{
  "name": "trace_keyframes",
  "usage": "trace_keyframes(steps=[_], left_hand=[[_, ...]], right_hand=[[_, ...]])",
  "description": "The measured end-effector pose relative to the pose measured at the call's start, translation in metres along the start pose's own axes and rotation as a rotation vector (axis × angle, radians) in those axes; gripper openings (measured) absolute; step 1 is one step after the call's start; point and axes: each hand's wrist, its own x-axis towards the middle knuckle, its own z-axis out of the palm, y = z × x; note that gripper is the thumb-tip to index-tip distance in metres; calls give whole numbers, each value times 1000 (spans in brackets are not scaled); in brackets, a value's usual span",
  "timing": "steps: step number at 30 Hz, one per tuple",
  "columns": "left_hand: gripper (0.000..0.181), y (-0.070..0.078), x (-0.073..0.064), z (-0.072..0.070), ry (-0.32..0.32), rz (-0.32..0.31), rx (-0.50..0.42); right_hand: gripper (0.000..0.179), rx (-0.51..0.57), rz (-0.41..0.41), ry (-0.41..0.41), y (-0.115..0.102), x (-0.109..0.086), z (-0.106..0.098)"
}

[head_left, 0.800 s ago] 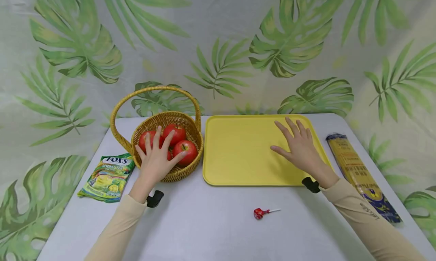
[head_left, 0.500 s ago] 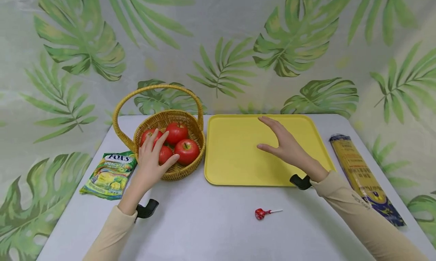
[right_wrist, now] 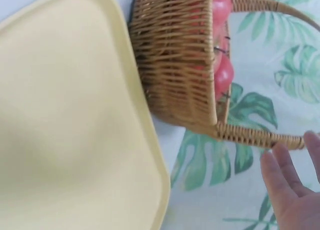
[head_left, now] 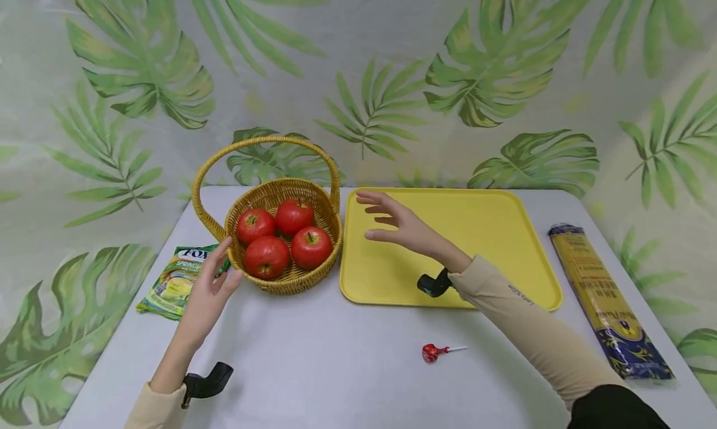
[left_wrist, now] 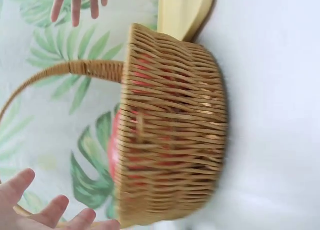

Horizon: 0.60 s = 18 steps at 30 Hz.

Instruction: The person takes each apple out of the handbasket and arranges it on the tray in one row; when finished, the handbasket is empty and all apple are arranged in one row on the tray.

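A woven wicker basket (head_left: pixel 297 284) with a tall hooped handle holds several red apples (head_left: pixel 267 257) on the left of the table. My left hand (head_left: pixel 208 295) is at the basket's near left side, fingers parted and nothing in them, overlapping a green candy bag (head_left: pixel 178 284). In the left wrist view its fingers (left_wrist: pixel 52 210) show at the lower left, beside the basket wall. My right hand (head_left: pixel 400 225) hovers over the left part of the yellow tray (head_left: pixel 448 292), its fingers toward the basket. The right wrist view has the right hand's fingers (right_wrist: pixel 280 177) near the handle's base.
A red-wrapped lollipop (head_left: pixel 431 353) lies on the white table in front of the tray. Along the right edge is a long yellow and blue pasta packet (head_left: pixel 607 301). A leaf-printed cloth (head_left: pixel 381 55) hangs behind the table.
My right hand has moved left across the tray toward the basket. The left hand has drawn back from over the apples to the basket's near left side, uncovering them.
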Motion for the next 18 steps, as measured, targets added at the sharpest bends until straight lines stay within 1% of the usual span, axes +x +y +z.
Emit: trace_keyframes(steps=[3, 4, 7, 10, 14, 18], left_hand=[[65, -9, -5, -1, 4, -96, -45], [65, -13, -6, -1, 8, -122, -58], [66, -23, -8, 2, 12, -179, -107], [66, -28, -7, 5, 1, -209, -160], [68, -32, -3, 7, -12, -228, -203], [70, -36, 4, 10, -24, -259, -224]], right_hand=[[68, 63, 10, -49, -6, 15, 11], [67, 83, 5, -65, -4, 20, 14], [65, 117, 10, -107, 0, 34, 22], [64, 135, 13, -148, 13, 49, 28], [65, 117, 35, -206, 16, 64, 34], [64, 84, 58, -273, 15, 77, 39]])
